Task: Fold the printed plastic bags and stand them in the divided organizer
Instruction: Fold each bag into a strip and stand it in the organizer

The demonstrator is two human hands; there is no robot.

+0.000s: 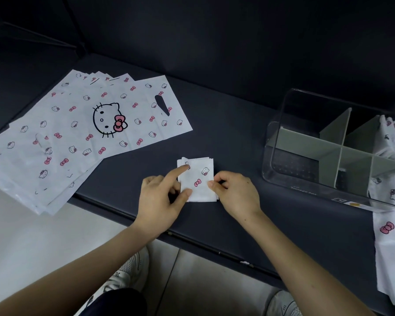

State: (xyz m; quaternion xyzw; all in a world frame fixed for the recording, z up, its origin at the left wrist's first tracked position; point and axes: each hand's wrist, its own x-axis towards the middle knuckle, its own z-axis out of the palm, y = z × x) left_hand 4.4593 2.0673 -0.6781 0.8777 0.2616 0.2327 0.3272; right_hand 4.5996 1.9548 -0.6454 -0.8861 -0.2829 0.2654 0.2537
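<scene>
A small folded bag point(200, 179), white with pink bows and cat faces, lies on the dark surface near its front edge. My left hand point(162, 197) pinches its left edge, thumb on top and forefinger stretched onto the upper left corner. My right hand point(235, 192) pinches the right edge with curled fingers. A fanned pile of flat printed bags point(78, 133) lies to the left. The clear organizer point(283, 142) with grey dividers stands at the right; folded bags point(392, 137) fill its right-hand compartments.
Another printed bag point(390, 242) hangs over the front edge at the far right. The dark surface point(226, 124) has a dark backrest behind it. Below the edge lie a pale floor and my shoes point(128, 274).
</scene>
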